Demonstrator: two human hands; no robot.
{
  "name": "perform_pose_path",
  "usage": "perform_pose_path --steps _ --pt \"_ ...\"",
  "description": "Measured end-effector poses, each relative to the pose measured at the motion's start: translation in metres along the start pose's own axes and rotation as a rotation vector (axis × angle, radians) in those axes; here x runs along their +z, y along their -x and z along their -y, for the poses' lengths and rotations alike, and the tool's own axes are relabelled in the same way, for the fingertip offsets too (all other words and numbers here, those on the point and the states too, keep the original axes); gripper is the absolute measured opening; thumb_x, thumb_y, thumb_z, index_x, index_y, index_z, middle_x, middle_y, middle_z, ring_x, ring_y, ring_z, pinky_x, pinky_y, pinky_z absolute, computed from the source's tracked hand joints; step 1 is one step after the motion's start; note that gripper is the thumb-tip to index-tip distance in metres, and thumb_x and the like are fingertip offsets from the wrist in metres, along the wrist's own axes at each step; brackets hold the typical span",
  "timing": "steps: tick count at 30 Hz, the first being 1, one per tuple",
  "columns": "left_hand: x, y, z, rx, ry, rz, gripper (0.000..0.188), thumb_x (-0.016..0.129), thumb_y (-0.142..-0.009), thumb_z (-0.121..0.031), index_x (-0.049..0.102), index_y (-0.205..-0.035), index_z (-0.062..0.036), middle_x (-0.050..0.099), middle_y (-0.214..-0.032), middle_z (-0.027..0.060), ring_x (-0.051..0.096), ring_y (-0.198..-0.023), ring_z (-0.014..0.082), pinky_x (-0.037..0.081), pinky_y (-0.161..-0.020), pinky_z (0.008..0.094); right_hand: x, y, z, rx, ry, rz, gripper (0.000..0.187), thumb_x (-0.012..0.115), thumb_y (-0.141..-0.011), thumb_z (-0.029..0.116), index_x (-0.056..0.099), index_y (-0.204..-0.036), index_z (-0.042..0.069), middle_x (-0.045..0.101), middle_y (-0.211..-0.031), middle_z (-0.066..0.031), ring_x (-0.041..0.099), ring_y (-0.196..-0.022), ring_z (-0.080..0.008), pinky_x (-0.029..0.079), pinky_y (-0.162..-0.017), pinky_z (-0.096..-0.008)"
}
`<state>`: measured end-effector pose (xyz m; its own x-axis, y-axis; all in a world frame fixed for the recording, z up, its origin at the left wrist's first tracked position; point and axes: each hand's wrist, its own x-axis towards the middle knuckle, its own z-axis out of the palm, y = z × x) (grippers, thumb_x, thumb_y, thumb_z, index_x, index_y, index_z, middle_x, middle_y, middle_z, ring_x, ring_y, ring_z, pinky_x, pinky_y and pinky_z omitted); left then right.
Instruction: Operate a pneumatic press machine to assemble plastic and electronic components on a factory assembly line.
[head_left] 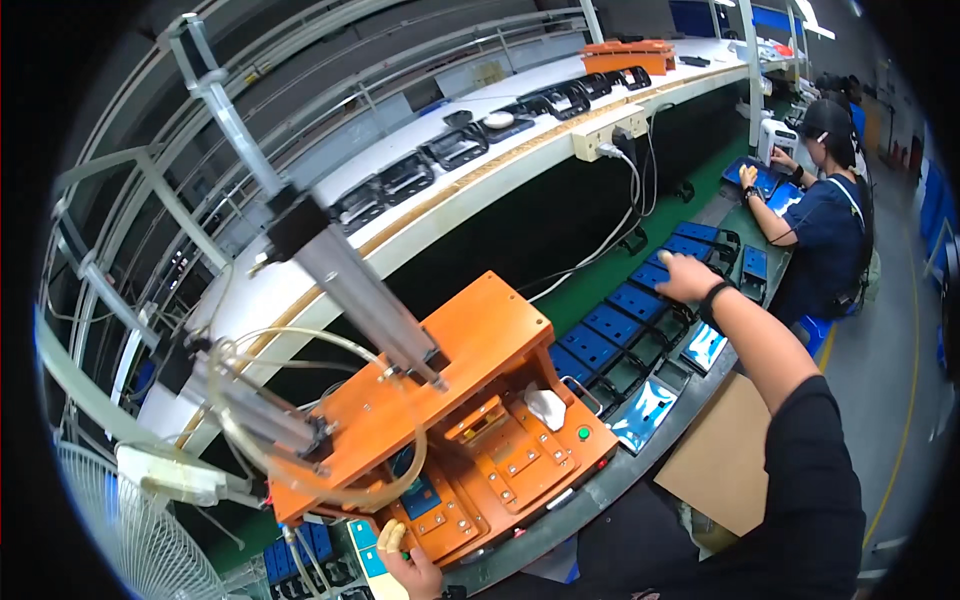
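The left hand (408,566), fingers bent, is by the orange box-shaped metal press (482,325); right of the press lie blue rectangular panels (632,301) with dark cutouts, the right hand (690,279) over them, index outstretched; either grip is unclear.

left hand (408,564): forearm cut off | right hand (690,280): contact unclear | fan (140,522): cut off

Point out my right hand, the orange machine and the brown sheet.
Right hand (690,278): head view, on the back of the hand.
Orange machine (472,348): head view, on its top plate.
Brown sheet (720,452): head view, on the middle of its flat face.
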<state>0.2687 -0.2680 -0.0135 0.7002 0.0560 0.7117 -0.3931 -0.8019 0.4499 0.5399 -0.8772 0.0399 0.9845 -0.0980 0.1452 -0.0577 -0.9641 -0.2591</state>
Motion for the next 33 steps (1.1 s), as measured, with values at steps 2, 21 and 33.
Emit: perform_pose_path --steps 2,21,33 --pt "0.002 -0.001 -0.001 -0.009 -0.030 0.019 0.040 0.048 -0.098 -0.028 0.057 -0.120 0.0038 0.058 -0.122 0.0214 0.055 -0.113 0.0358 0.041 -0.100 0.0438 0.011 -0.039 -0.006 0.093 0.067 0.000 0.063 0.068 -0.080 0.034 0.049 -0.133 0.006 0.061 -0.121 -0.0216 0.057 -0.114 -0.0397 0.047 -0.096 -0.0480" --pt "0.016 -0.009 -0.025 -0.320 0.020 0.033 0.068 0.049 -0.096 -0.050 0.042 -0.134 0.0060 0.047 -0.127 0.0226 0.049 -0.117 0.0349 0.037 -0.101 0.0477 0.136 -0.217 -0.004 0.474 0.325 0.025 0.052 0.074 -0.073 0.051 0.072 -0.109 0.013 0.059 -0.126 -0.0151 0.048 -0.124 -0.0344 0.042 -0.100 -0.0464" --pt "0.011 -0.015 -0.034 -0.327 -0.153 -0.033 0.056 0.052 -0.096 -0.041 0.051 -0.126 0.0049 0.057 -0.119 0.0224 0.056 -0.107 0.0336 0.044 -0.093 0.0434 0.079 -0.165 -0.006 0.265 -0.762 -0.222 0.040 0.077 -0.073 0.031 0.069 -0.094 -0.003 0.069 -0.085 -0.0180 0.068 -0.078 -0.0243 0.053 -0.069 -0.0372"
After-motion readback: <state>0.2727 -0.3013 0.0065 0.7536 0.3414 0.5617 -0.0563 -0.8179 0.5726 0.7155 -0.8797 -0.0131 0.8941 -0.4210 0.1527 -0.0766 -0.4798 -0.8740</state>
